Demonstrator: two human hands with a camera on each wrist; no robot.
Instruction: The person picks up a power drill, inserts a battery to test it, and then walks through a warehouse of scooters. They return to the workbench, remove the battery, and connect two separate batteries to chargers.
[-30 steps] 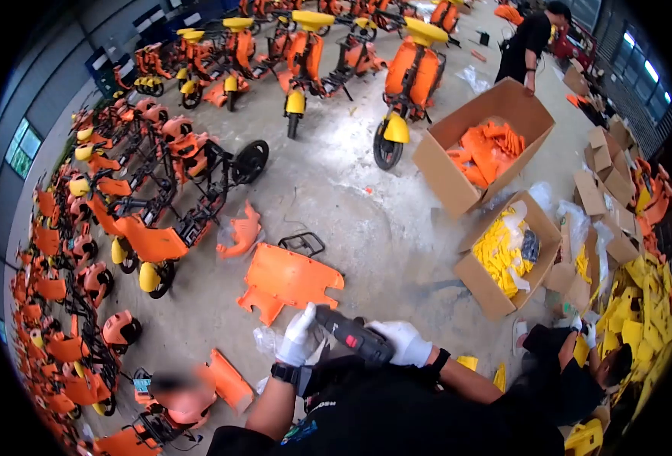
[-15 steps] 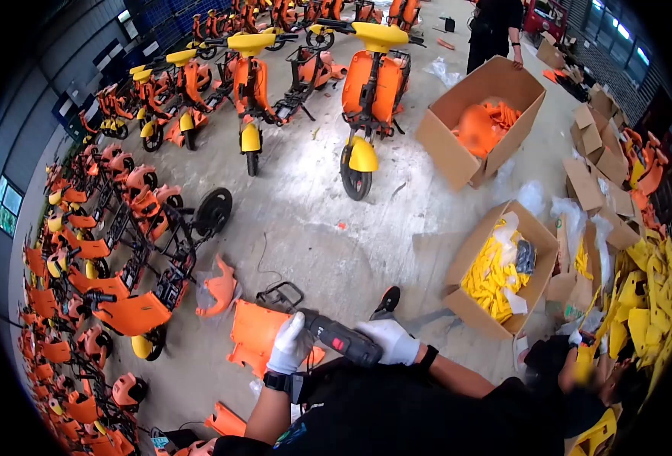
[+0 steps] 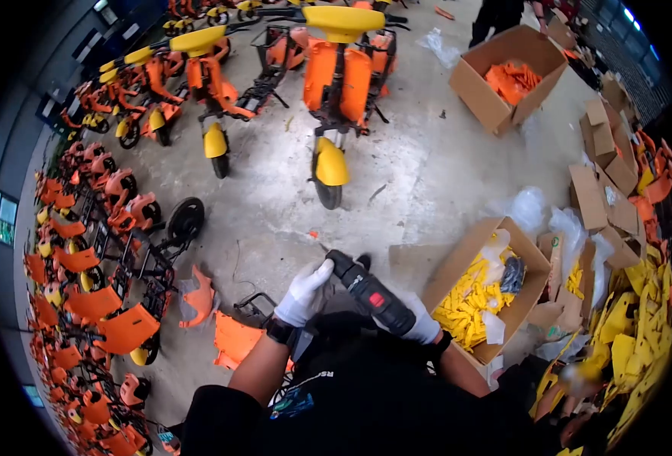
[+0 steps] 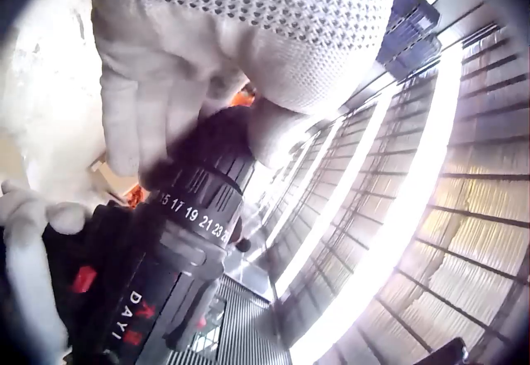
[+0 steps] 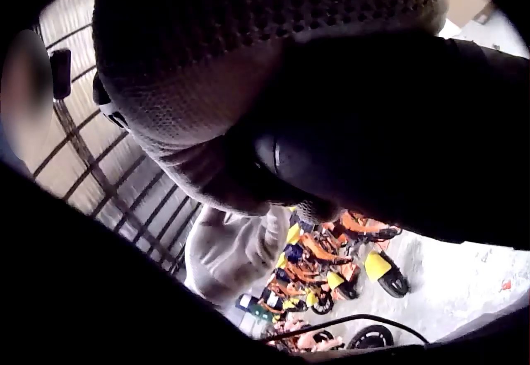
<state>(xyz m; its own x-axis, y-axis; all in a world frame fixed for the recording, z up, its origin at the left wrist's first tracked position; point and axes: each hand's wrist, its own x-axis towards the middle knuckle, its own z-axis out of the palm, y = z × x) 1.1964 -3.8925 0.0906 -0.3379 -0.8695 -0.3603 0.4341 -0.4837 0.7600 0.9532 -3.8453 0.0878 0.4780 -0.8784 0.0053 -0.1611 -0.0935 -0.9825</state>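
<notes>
A black cordless drill (image 3: 370,295) with a red patch on its body is held out in front of the person, its front end pointing up and left in the head view. The white-gloved right hand (image 3: 421,323) grips it at the rear. At the front, the gloved left hand (image 3: 305,294) has fingers and thumb around the chuck (image 4: 219,137), just ahead of the numbered collar (image 4: 192,214). A thin bit shows past the nose. In the right wrist view the drill's dark body (image 5: 373,137) hides most of the right fingers.
Orange scooters with yellow fronts (image 3: 343,91) stand ahead and along the left. An orange panel (image 3: 235,338) lies on the floor by the left arm. A carton of yellow parts (image 3: 457,262) is at right, another carton (image 3: 472,83) behind it. Someone sits amid yellow panels (image 3: 632,334).
Both hands have raised the drill farther from the body, and its front end has swung upward. The scooters ahead appear nearer. The rear carton, with a person beside it, sits farther back.
</notes>
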